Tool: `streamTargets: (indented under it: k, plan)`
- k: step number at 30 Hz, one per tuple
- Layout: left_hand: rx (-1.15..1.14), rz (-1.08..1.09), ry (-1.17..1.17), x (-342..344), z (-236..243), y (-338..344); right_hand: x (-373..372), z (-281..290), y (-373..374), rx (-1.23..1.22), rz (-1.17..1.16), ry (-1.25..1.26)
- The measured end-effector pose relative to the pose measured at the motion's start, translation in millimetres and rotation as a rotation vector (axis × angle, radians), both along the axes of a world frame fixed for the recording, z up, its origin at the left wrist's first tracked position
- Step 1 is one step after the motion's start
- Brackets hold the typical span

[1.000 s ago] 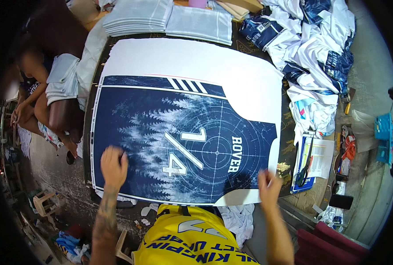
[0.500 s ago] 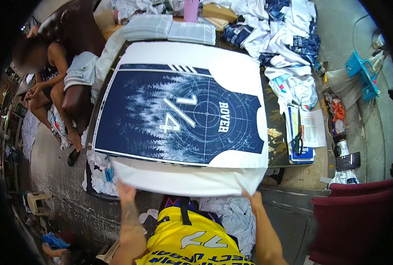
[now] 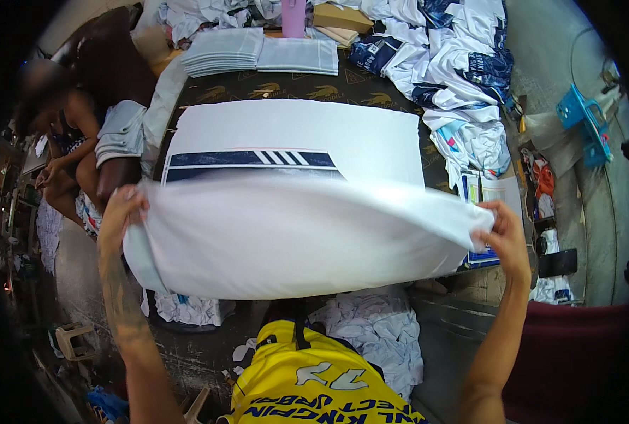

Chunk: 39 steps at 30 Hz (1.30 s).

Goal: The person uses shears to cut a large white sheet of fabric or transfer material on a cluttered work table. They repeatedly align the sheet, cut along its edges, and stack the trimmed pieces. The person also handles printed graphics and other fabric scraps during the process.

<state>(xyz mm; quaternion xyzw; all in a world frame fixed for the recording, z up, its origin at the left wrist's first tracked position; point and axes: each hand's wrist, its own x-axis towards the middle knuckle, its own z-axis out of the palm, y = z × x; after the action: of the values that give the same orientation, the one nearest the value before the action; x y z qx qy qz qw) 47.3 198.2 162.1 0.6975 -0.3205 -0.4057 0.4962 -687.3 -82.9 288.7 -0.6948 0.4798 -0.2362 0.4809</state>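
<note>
A large white fabric panel point(image 3: 300, 233) with a navy printed jersey design spreads over the dark table. Its near part is lifted and folded back, so the plain white underside faces me and covers most of the print. The navy band with white slanted stripes point(image 3: 222, 161) still shows on the part lying flat. My left hand point(image 3: 126, 205) pinches the raised fabric at its left corner. At the right corner, my right hand point(image 3: 501, 230) grips the same edge between thumb and fingers. Between my hands the cloth bulges and is slightly blurred.
Folded pale cloths point(image 3: 222, 53) are stacked along the table's far edge, near a pink container point(image 3: 293, 19). White and navy garments point(image 3: 448, 63) heap up at the far right. Beside my right hand lie papers point(image 3: 501, 191). A seated person point(image 3: 74, 134) is at the left.
Both hands have risen, spread apart and moved away from me, raising the near edge over the print. The panel's far edge has slid toward me, baring more dark tabletop.
</note>
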Motion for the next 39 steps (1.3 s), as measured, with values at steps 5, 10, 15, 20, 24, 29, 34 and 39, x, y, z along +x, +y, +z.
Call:
streamTargets:
  k: [5,10,15,20,24,29,34,39]
  plan:
    - [0.169,0.234,-0.222,70,-63,-182,53,-30,-124,-0.123,-0.192,0.100]
    - [0.280,0.219,-0.625,90,-132,-271,84,-111,-184,-0.114,-0.366,0.080]
    - [0.196,0.167,-0.975,107,-180,-305,96,-183,-208,-0.010,-0.501,0.136]
    - [0.244,0.164,-0.983,124,-192,-324,107,-223,-231,0.014,-0.548,0.277]
    - [0.246,0.168,-0.955,124,-182,-337,120,-236,-256,0.006,-0.572,0.360]
    - [0.290,0.190,-0.830,120,-167,-349,130,-241,-281,0.031,-0.571,0.338]
    - [0.385,0.204,-0.800,131,-171,-352,134,-245,-292,0.049,-0.587,0.358]
    - [0.223,0.220,-1.002,108,-168,-355,141,-244,-298,0.053,-0.565,0.316]
